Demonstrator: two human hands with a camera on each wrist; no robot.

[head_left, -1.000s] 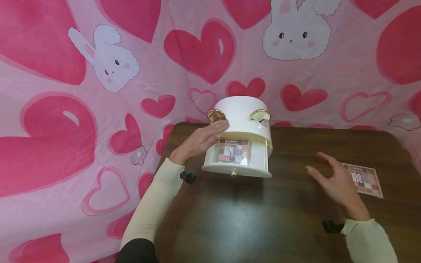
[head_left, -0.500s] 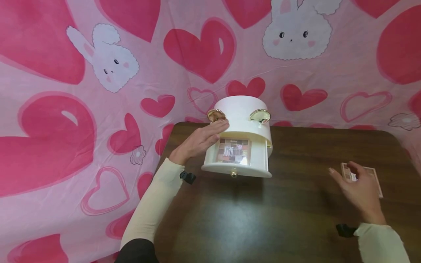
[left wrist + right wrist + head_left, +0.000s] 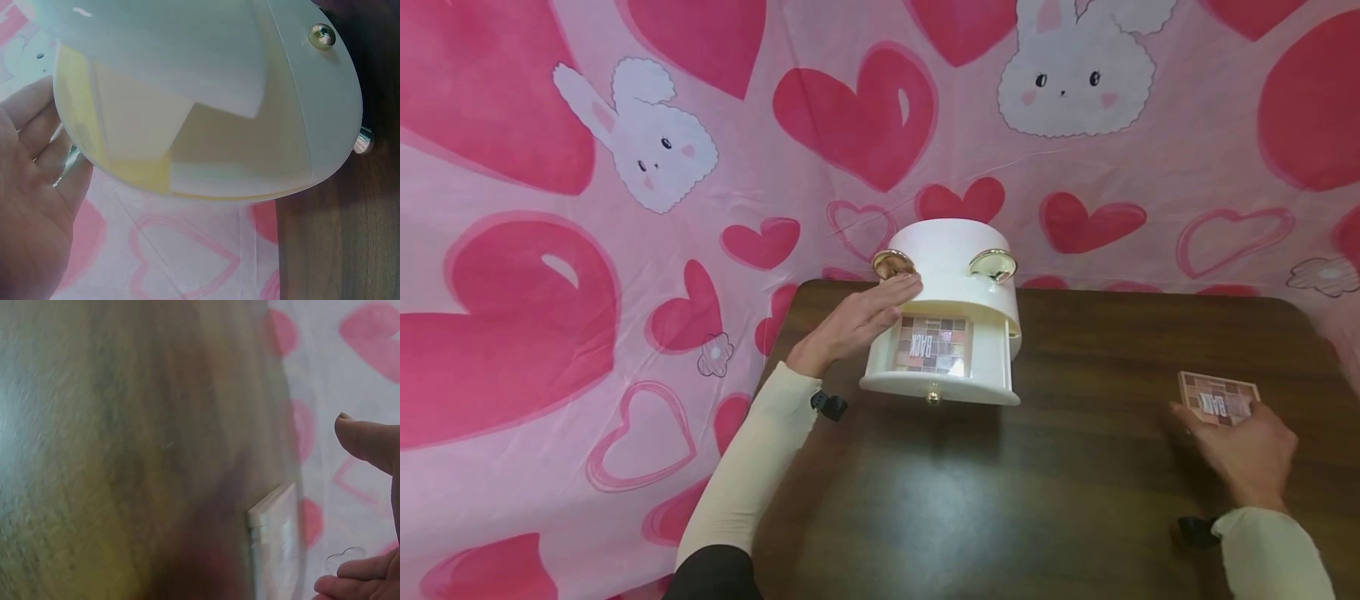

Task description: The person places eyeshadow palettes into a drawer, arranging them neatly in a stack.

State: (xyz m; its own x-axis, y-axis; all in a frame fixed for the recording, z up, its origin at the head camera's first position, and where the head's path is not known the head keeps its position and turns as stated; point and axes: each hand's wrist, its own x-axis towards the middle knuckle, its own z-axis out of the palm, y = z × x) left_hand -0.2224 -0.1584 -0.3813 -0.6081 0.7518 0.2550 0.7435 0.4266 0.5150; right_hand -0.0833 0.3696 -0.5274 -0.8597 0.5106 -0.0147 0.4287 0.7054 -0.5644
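A white rounded cosmetic organizer (image 3: pixel 942 258) with gold-rimmed handles stands at the back of the table, its front drawer (image 3: pixel 988 367) pulled out. Inside the drawer lies an eyeshadow palette (image 3: pixel 931 346) marked "BACK". My left hand (image 3: pixel 855 327) rests with straight fingers against the organizer's left side; the left wrist view shows those fingers beside the curved wall (image 3: pixel 69 119). At the table's right, a second eyeshadow palette (image 3: pixel 1217 396) lies under my right hand (image 3: pixel 1251 454), thumb at its left and fingers at its right. In the right wrist view, thumb and fingers (image 3: pixel 359 578) are spread beside this palette (image 3: pixel 275 544).
The dark wooden table (image 3: pixel 1075 517) ends at a pink cloth backdrop (image 3: pixel 865 150) printed with hearts and rabbits, behind and to the left. A gold knob (image 3: pixel 933 398) sticks out from the drawer front.
My right hand has moved right and down, from the left of the loose palette to over its near part. The left hand and the organizer have stayed put.
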